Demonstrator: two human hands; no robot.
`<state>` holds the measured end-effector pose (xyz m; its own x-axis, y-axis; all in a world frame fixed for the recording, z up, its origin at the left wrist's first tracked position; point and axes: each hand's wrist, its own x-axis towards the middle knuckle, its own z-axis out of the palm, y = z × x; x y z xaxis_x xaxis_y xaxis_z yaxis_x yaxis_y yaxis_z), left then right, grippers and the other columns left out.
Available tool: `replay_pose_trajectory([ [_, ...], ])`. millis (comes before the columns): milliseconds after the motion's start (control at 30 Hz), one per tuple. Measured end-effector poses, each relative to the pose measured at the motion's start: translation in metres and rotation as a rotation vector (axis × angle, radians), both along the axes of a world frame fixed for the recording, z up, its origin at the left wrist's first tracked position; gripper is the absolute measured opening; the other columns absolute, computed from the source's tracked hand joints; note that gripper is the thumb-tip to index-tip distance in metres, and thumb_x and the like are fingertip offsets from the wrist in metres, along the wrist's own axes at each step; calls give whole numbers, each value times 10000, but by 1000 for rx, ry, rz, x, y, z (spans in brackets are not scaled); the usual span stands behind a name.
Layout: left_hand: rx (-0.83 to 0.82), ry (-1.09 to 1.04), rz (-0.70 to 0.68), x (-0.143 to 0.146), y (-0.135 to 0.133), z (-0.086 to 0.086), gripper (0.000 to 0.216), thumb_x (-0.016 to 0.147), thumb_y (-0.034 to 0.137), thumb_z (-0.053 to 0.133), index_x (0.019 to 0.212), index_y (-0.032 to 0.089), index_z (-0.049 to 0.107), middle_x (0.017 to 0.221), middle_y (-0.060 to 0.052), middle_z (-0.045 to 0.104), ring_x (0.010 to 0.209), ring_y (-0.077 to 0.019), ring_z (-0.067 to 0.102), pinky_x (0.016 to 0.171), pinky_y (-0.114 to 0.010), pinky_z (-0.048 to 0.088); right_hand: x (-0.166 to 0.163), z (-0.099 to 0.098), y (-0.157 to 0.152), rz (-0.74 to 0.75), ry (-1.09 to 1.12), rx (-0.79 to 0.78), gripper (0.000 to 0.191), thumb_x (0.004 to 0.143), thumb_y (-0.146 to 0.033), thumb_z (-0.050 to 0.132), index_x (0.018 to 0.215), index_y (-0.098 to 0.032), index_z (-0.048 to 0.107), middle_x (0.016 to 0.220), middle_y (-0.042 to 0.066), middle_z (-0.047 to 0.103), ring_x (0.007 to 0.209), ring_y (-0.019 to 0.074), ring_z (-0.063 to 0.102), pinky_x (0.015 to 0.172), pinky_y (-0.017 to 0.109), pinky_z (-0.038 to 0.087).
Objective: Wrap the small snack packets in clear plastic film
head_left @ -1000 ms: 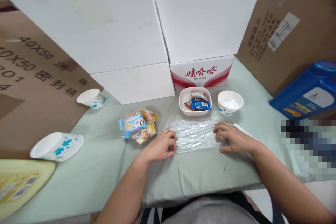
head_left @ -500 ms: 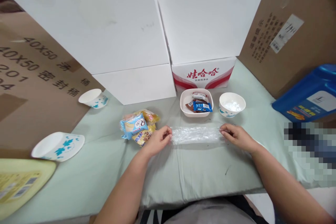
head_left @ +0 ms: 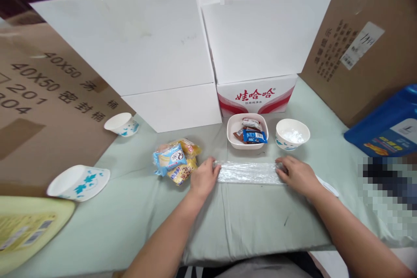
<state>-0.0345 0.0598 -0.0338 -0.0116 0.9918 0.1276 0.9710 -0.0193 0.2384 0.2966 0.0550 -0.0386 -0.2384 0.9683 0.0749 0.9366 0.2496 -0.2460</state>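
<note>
A folded strip of clear plastic film (head_left: 249, 172) lies stretched from side to side on the cloth. My left hand (head_left: 205, 176) grips its left end between thumb and fingers. At the opposite end, my right hand (head_left: 296, 174) is closed on the film with thumb and fingertips. Just left of my left hand sits a pile of wrapped snacks (head_left: 177, 160), blue and yellow. Behind the film, a pale square bowl (head_left: 230, 139) holds several small packets, among them a blue packet (head_left: 254, 136). A paper bowl (head_left: 288, 142) with clear plastic inside stands beyond my right hand.
White boxes (head_left: 156, 43) and brown cartons (head_left: 355, 47) wall the green cloth (head_left: 137, 208). Two paper bowls lie tipped at left, a far paper bowl (head_left: 130, 128) and a near paper bowl (head_left: 91, 182). A yellow bottle (head_left: 39, 230) and a blue jug (head_left: 384, 126) flank the table.
Both hands have lowered the plastic strip flatter onto the cloth, and it looks straighter and smoother. The whole view has shifted slightly; the bowls and snacks stay in place.
</note>
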Motion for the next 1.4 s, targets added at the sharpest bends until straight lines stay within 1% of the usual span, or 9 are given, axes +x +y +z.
replay_pose_trajectory([
  [133, 266, 166, -2, 0, -3, 4, 183, 917, 236, 504, 1048, 169, 613, 962, -114, 652, 855, -257, 625, 696, -337, 463, 4, -1, 2, 32, 20, 113, 263, 849, -371, 546, 1027, -192, 623, 1011, 113, 616, 973, 286, 574, 822, 389, 469],
  [200, 337, 157, -148, 5, -8, 4, 180, 936, 205, 457, 993, 182, 626, 922, -105, 634, 866, -247, 607, 725, -343, 469, 4, -1, 3, 60, 38, 108, 178, 849, -352, 544, 907, -198, 613, 962, 107, 602, 919, 277, 563, 811, 400, 473],
  [300, 244, 76, -488, 19, -16, 1, 194, 954, 203, 433, 980, 212, 624, 873, -64, 626, 843, -208, 590, 744, -321, 483, 3, 2, 4, 106, 76, 76, 124, 852, -292, 513, 768, -212, 557, 902, 97, 592, 852, 255, 561, 779, 398, 477],
  [400, 142, 99, -623, 31, -23, -3, 195, 941, 162, 447, 1010, 220, 620, 912, -58, 632, 869, -209, 567, 759, -333, 488, 2, 9, -1, 132, 262, 27, 99, 844, -254, 495, 751, -221, 499, 1004, 97, 607, 890, 234, 589, 767, 371, 488],
  [533, 147, 118, -659, 37, -29, -1, 264, 909, 95, 442, 1071, 208, 617, 976, -72, 641, 893, -224, 555, 763, -351, 482, 0, 22, -23, 133, 569, -165, 46, 811, -206, 506, 842, -224, 477, 1259, 93, 573, 665, 126, 577, 609, 293, 491],
  [700, 91, 3, -836, 38, -34, -2, 299, 948, 199, 445, 1202, 242, 597, 1147, -79, 637, 1028, -240, 556, 859, -390, 462, -11, 51, -62, 339, 615, -411, 405, 804, -147, 493, 1189, -259, 549, 1437, 115, 467, 606, 86, 549, 643, 293, 524],
  [900, -60, -88, -1038, 36, -41, -8, 471, 915, 174, 471, 1364, 314, 483, 1410, -27, 531, 1330, -238, 425, 1081, -432, 312, -34, 83, -76, 563, 757, -755, 190, 866, -279, 579, 1012, -210, 678, 948, 64, 715, 758, 149, 667, 712, 273, 538],
  [1133, -144, -129, -1131, 35, -42, 1, 524, 892, 214, 498, 1408, 272, 429, 1408, -43, 535, 1371, -227, 392, 1156, -427, 215, -66, 69, -14, 203, 1351, -896, 478, 853, -560, 599, 1141, -178, 595, 1140, 141, 667, 1082, 245, 644, 870, 388, 540],
  [1400, -125, -129, -1124, 34, -38, 2, 521, 895, 281, 529, 1407, 251, 433, 1322, -51, 601, 1330, -237, 428, 1143, -411, 249, -95, 16, 37, -102, 1408, -877, 346, 814, -491, 656, 980, -195, 590, 1009, 108, 688, 947, 242, 689, 932, 462, 519],
])
